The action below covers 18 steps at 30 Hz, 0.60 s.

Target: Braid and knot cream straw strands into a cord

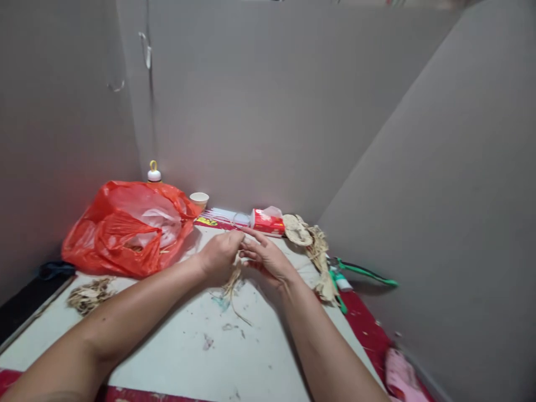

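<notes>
While left fingers (pixel 235 243) clasp fibres (pixel 231 283) hanging below, right fingers (pixel 255 246) curve, their grip unclear.

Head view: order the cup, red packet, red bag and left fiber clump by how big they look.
Red bag
Fiber clump
Red packet
Cup
The clump lies nearer the camera than the packet, so their true sizes are unsure.

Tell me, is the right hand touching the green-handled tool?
Apart: the head view shows white tabletop and pale straw between the right hand and the green-handled tool.
</notes>
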Tool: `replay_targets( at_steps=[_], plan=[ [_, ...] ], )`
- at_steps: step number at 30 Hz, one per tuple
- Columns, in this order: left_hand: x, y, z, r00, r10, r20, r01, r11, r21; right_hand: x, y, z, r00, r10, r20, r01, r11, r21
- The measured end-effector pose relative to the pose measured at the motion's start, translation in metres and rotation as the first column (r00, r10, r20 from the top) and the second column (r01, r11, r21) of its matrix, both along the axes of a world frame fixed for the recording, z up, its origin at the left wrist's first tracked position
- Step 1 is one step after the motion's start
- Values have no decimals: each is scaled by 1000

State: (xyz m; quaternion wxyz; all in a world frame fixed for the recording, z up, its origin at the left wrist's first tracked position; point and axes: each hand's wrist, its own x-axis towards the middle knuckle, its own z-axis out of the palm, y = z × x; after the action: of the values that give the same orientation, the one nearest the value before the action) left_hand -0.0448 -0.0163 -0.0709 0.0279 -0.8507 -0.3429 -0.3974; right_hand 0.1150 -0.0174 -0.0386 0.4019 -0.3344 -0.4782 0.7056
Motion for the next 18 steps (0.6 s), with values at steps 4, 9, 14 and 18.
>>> replay_targets(
  at_steps=[4, 9, 14, 18],
  plan=[
    [1, 6, -1, 998, 11, 57, -10, 1000, -12, 1, -1, 1, 999, 20, -28, -21, 999, -29],
    [9, 3, 1, 968, 75, 240, -32, 983, -179, 6, 6, -3, 1000, 8, 21, -7, 1000, -20],
    [12, -1, 5, 979, 17, 204, 27, 978, -208, 12, 10, 0, 999, 25, 36, -26, 999, 30],
    [13, -1, 8, 983, -8, 184, 49, 974, -220, 19, 9, 4, 996, 71, 44, -72, 997, 22]
  ],
)
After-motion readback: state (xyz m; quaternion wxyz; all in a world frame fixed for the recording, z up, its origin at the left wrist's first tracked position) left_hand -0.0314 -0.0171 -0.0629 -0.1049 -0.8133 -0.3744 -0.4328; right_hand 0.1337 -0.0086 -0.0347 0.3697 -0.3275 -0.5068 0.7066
